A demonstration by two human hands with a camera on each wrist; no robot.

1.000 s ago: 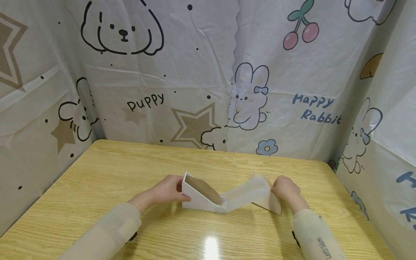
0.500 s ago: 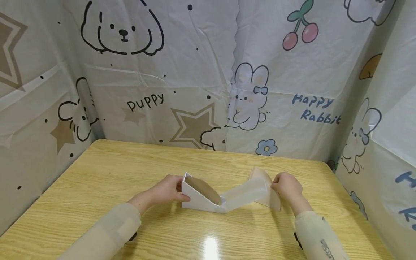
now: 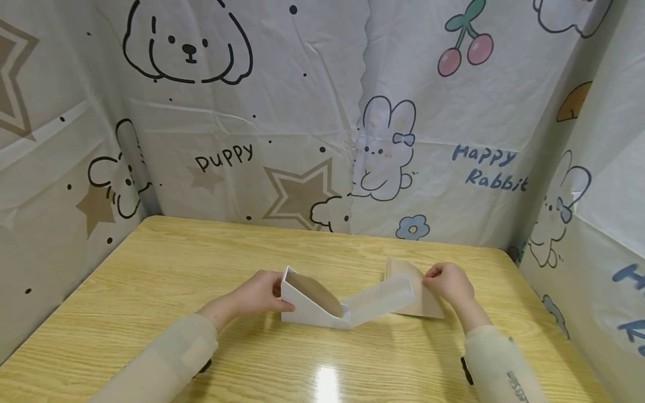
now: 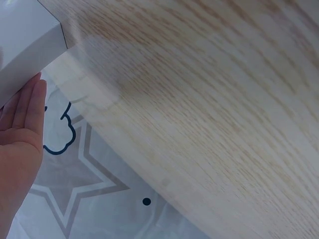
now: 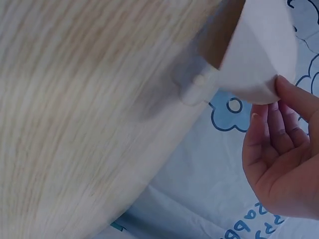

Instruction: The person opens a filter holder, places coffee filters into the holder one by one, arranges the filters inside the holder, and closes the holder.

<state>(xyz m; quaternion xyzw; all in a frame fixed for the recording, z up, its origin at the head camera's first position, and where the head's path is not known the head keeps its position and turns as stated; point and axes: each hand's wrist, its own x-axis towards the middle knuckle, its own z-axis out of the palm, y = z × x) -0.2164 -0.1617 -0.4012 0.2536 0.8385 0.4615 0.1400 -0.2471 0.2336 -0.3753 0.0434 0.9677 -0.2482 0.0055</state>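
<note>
The white box [image 3: 313, 312] stands on the table [image 3: 211, 252], gripped at its tall end by the left hand [image 3: 259, 294]; beyond its opened clear lid [image 3: 378, 300], pale paper [image 3: 425, 302] is pinched at the edge by the right hand [image 3: 450, 284].

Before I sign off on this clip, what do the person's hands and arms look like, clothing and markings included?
The left hand and right hand are bare. The left sleeve is pale cream with no lettering in view; the right sleeve matches but carries dark lettering, too small to read surely. A small dark piece shows beside each sleeve, unclear what.
</note>
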